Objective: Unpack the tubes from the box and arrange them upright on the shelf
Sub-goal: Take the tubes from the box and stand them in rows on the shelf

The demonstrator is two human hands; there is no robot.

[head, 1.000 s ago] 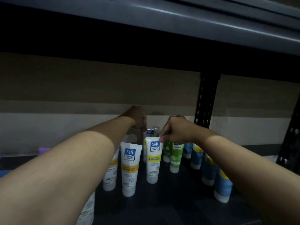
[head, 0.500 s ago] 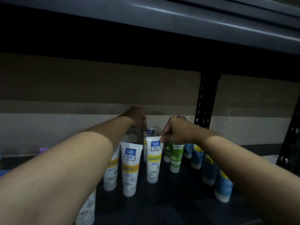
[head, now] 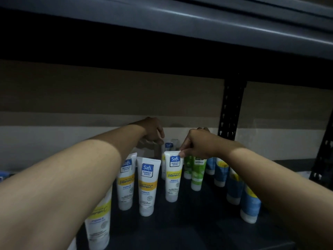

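Note:
Several white and yellow tubes stand cap-down on the dark shelf (head: 189,228). My right hand (head: 196,144) pinches the top corner of one white tube (head: 173,177), which stands upright near the middle. My left hand (head: 153,131) reaches deeper, its fingers bent down over the top of a rear tube (head: 168,146) by the back wall; whether it grips that tube is hidden. Two more white tubes (head: 147,184) stand to the left, another (head: 99,224) sits under my left forearm. Green tubes (head: 197,172) and blue tubes (head: 250,204) line up on the right.
A black perforated upright post (head: 230,109) stands behind the right hand, another (head: 324,156) at the far right edge. The upper shelf's grey beam (head: 180,17) hangs low overhead. A beige back wall (head: 90,98) closes the shelf.
The right hand has shifted the white tube slightly back and up on the shelf, still pinching its top. The left hand stays at the rear tube.

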